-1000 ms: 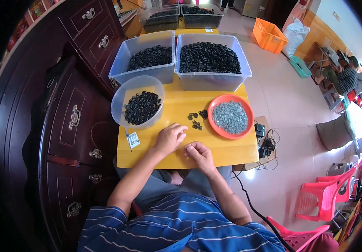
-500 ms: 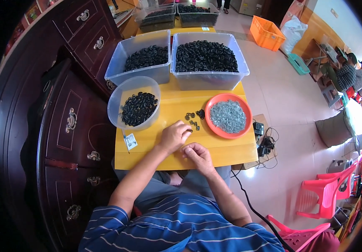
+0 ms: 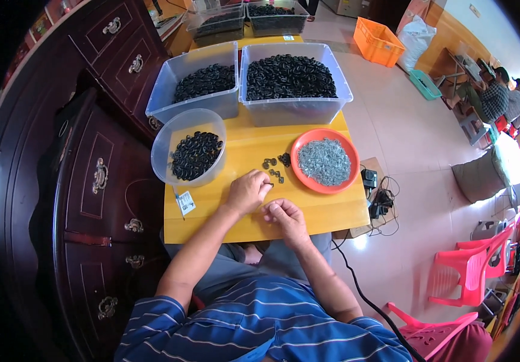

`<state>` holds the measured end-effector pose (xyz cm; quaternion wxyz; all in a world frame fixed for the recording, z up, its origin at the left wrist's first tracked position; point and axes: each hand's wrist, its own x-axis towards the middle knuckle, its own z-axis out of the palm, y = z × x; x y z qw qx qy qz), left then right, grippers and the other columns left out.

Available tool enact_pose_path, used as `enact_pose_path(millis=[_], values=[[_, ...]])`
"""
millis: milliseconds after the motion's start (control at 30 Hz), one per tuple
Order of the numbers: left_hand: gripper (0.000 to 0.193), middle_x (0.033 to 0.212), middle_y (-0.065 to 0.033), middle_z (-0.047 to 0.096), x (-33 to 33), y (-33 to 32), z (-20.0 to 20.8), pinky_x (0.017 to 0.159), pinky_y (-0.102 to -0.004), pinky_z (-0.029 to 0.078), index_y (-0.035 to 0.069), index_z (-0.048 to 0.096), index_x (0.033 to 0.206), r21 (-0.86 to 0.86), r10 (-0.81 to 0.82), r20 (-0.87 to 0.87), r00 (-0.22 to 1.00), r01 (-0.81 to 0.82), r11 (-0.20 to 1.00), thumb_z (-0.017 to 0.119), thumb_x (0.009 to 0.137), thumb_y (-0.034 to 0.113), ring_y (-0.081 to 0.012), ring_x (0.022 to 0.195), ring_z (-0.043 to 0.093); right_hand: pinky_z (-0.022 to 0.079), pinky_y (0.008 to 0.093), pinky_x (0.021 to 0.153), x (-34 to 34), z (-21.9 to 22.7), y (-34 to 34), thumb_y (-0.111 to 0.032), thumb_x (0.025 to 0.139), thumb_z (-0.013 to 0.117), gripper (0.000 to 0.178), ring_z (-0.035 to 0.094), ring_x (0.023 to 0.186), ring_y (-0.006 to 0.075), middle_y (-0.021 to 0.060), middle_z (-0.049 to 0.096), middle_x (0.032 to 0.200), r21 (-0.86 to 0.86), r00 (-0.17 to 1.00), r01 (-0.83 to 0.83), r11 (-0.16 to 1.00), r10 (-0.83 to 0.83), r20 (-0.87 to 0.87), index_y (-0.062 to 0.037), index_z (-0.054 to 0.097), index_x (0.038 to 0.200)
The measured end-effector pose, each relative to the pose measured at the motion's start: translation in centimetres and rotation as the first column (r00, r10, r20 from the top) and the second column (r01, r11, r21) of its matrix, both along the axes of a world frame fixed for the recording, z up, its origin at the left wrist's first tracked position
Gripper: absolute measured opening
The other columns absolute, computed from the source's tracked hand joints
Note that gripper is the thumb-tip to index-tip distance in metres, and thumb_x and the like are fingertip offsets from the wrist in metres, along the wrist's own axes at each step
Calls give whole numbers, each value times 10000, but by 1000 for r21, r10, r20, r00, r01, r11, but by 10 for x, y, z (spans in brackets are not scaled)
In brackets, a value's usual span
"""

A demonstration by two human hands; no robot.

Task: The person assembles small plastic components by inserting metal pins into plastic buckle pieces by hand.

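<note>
Left hand (image 3: 249, 190): thumb and forefinger pinched, apparently on a small dark piece (image 3: 271, 184) at their tips; a second ago none stood out there.
Bearing on the work: reads as one piece taken up and kept close for handling. A judgement only; it is tiny in view.
Right hand (image 3: 288, 221): at 4 o'clock of the left, near, not touching. Fingers curled, thumb by forefinger; cannot tell whether anything is held.
Hands' pose: almost as half a second ago, over the near part of the yellow worktop (image 3: 332, 211).
Loose pieces (image 3: 273, 173): dark, scattered at 2 o'clock of the left hand, layout much the same as half a second ago.
Plate (image 3: 326, 189): orange-red, 2 o'clock of both hands, heaped with silvery metal bits (image 3: 325, 161).
Tub (image 3: 172, 130): round, see-through, 10 o'clock; black loops (image 3: 196, 155) inside.
Crates: left crate (image 3: 205, 111) at 11 o'clock, right crate (image 3: 293, 113) at 12, both with black pieces.
View: everything on the worktop sits slightly higher and further toward 9 o'clock than half a second ago; probably head movement.
</note>
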<state>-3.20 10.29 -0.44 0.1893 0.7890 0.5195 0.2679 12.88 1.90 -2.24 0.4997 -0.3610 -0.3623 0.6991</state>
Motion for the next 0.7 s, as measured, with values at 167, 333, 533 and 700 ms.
enact_pose_path(millis=[167,333,533,700], values=[[102,861,-128,685,-4,3,-9,701,-433,544,54,678,888,28,13,83,996,-15,999,698,860,151,-331,783,677,493,242,777,1,3,-1,-200,1049,562,185,607,820,83,48,701,1015,-29,997,74,997,-75,-25,-40,649,1022],[68,808,-98,704,4,-3,0,659,-357,551,29,680,883,-41,80,270,960,-71,997,703,878,92,-232,700,684,497,246,752,5,3,3,-170,1034,586,141,602,803,88,41,687,1014,-41,986,164,986,-165,-26,-39,630,1065],[80,817,17,676,16,-29,19,642,-228,504,6,679,911,-382,67,603,795,214,899,692,934,81,-40,712,588,508,239,711,5,6,4,-118,1009,623,133,599,802,87,11,628,960,6,955,296,955,-296,-22,-38,586,1108],[106,820,28,650,27,-31,24,594,-209,441,40,676,950,-484,109,668,736,319,815,660,970,142,-34,676,534,519,228,715,20,1,2,-93,993,640,134,597,806,81,5,613,955,33,952,305,952,-303,-43,-41,574,1098]])
